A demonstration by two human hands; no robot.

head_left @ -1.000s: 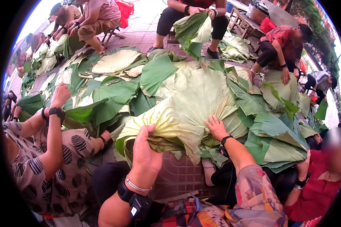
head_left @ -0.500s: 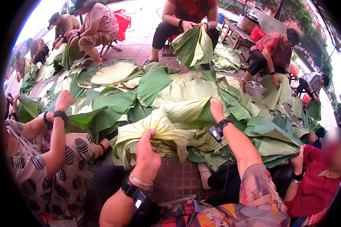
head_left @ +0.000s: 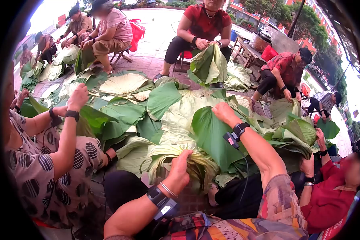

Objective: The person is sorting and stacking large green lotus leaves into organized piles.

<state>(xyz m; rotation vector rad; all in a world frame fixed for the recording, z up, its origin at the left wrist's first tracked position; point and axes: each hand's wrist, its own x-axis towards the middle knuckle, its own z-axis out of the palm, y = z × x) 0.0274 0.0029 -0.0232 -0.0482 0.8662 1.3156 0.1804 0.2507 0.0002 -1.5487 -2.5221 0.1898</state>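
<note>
One neighbour's hand (head_left: 79, 97), well left of my left hand: raised and closed; from my end I cannot tell what, if anything, it grips.
Loose leaves (head_left: 126, 111), beyond my left hand and to its left: many, overlapping, some flat, some rumpled; I judge this share unworked.
Bundle (head_left: 164, 152), at my left thumb: pale, ribbed and pleated, its edges drooping; I read several layers, so some gathering is done.
Left hand (head_left: 179, 170): thumb pressed down on the bundle, fingers curled below and partly hidden; I cannot tell how far they close.
Green leaf (head_left: 210, 138), between my hands: broad and open, hanging from the right one beside the bundle. I judge it not folded in; whether it joins the bundle, I cannot tell.
Right hand (head_left: 225, 113): fingertips pinching the green leaf's top edge.
Folded leaves (head_left: 300, 130), well right of my right hand: doubled over, by a co-worker's hand (head_left: 320, 138).
</note>
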